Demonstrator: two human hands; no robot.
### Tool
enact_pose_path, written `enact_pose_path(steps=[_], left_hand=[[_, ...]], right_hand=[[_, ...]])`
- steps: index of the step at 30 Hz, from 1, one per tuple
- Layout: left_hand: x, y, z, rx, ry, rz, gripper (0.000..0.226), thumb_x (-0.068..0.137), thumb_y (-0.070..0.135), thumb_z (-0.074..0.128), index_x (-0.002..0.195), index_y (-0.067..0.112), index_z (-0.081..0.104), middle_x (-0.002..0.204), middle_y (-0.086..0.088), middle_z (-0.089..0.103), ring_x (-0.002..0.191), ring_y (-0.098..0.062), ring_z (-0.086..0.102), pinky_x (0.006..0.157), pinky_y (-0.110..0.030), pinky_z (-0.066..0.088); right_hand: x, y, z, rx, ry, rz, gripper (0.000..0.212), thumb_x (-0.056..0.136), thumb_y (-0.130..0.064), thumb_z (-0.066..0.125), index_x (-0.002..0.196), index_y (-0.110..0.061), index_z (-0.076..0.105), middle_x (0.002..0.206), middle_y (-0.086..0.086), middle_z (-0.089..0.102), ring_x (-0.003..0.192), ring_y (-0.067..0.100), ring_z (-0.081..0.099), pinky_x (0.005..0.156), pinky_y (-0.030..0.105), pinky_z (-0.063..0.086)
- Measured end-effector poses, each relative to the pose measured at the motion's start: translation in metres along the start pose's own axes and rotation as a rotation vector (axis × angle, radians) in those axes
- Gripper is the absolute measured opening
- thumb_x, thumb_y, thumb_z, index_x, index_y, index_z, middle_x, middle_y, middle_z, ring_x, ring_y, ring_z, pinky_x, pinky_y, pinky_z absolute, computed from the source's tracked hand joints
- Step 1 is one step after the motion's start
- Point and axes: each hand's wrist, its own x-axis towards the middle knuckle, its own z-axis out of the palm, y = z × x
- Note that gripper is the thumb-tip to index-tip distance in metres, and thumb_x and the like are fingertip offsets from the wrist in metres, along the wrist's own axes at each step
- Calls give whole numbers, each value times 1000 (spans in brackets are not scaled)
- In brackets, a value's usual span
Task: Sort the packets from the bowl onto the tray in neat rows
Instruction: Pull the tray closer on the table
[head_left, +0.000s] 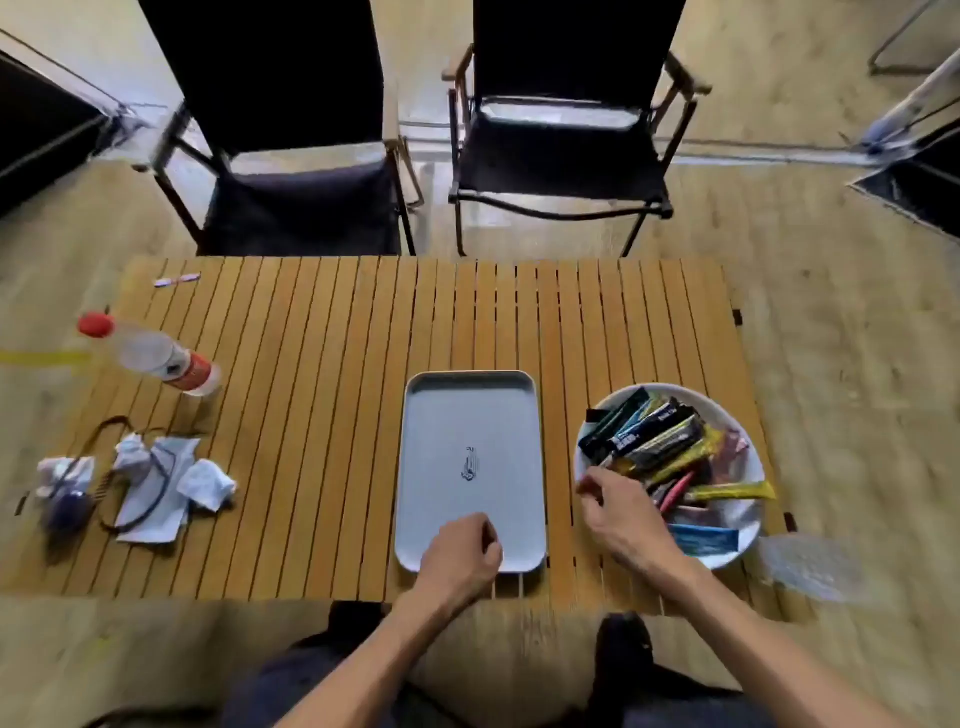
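Head view: one tray (470, 415), empty; one bowl (751, 525) to its right holding roughly a dozen packets (660, 447). Left hand (462, 551) clenched, holding nothing, over tray's near end. Right hand (623, 514) at bowl rim, fingers curled; grasp indeterminate.

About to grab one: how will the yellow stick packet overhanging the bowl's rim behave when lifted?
Probably light: the yellow stick packet looks slim and flat. Likely somewhat floppy, being long and thin. Its shiny-looking wrapper may slip when pinched.
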Motion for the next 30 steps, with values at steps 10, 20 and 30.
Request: enact_pose_path(steps=[10,20,30], left_hand=[[108,-23,117,301,231,306,41,79,58,57,98,22,51,99,-2,52,90,-27,52,79,-37,40],[100,-115,74,567,198,436,21,84,26,56,102,19,47,102,-1,48,92,-23,53,79,-36,48],[44,-152,60,528,362,232,13,83,18,63,94,20,55,97,0,60,90,-16,56,82,-33,53]], right_hand=[[163,28,82,-490,56,-511,48,84,2,50,122,-25,59,121,-1,59,110,21,50,96,37,43],[135,26,114,-722,166,-645,19,91,-10,53,95,-23,65,98,-4,62,97,18,51,92,34,41],[14,55,165,-554,109,-466,7,91,-27,61,94,-27,68,104,-3,65,93,14,57,83,30,50]])
